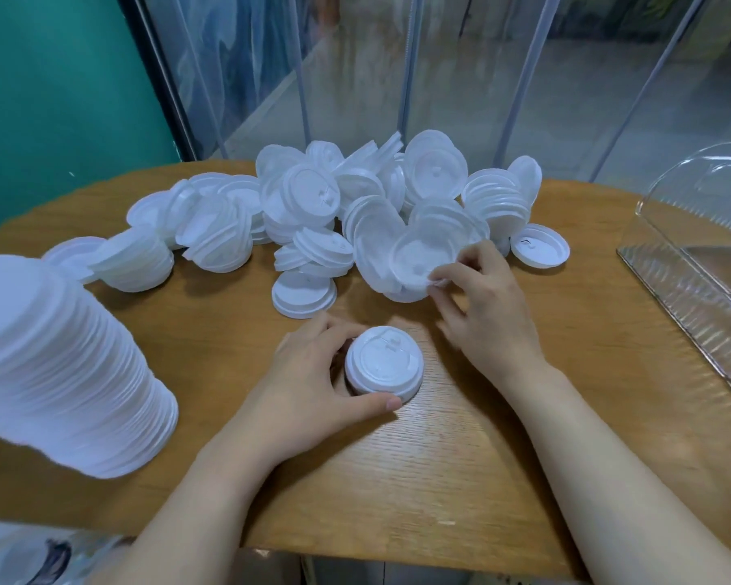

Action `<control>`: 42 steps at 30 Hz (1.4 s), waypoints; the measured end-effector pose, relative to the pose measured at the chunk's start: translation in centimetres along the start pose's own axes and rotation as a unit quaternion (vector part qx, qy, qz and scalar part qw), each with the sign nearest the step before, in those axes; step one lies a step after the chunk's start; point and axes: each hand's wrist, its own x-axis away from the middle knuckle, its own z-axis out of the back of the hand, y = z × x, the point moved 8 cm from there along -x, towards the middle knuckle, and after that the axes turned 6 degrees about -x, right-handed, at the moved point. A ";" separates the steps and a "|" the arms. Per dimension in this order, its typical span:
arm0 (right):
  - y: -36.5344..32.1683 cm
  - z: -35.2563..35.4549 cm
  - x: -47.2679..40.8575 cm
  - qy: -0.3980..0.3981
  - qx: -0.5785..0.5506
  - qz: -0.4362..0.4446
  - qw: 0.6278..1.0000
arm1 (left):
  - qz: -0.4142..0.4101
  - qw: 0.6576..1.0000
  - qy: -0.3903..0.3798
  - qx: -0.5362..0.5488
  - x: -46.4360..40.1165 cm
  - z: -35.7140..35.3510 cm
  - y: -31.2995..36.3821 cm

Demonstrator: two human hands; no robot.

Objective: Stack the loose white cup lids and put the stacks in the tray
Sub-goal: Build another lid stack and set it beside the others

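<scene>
Lids already nested into a tall stack (pixel 60 365) lean at the table's (pixel 397 479) left edge; thin, featherlight plastic, so such a column should topple easily and wants a grip low around its sides. The left hand (pixel 309 382) curls around a short stack (pixel 384 364) near the front, thumb and fingers on its rim. Behind it sprawls the loose pile (pixel 355 213). The right hand (pixel 482 306) pinches the rim of one upturned lid (pixel 423 255), possibly several nested. The clear tray (pixel 693 263) waits far right
</scene>
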 end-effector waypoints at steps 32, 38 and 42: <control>5.4 4.5 5.0 -0.122 -0.113 -0.300 0.939 | -0.031 0.996 -0.009 -0.078 -0.8 -1.1 2.9; 4.6 3.9 5.2 -0.179 -0.064 -0.279 0.941 | -0.033 0.996 -0.016 -0.085 -0.8 -1.2 2.9; 4.3 3.6 4.8 -0.158 -0.054 -0.289 0.943 | -0.027 0.995 -0.028 -0.089 -0.9 -1.3 2.9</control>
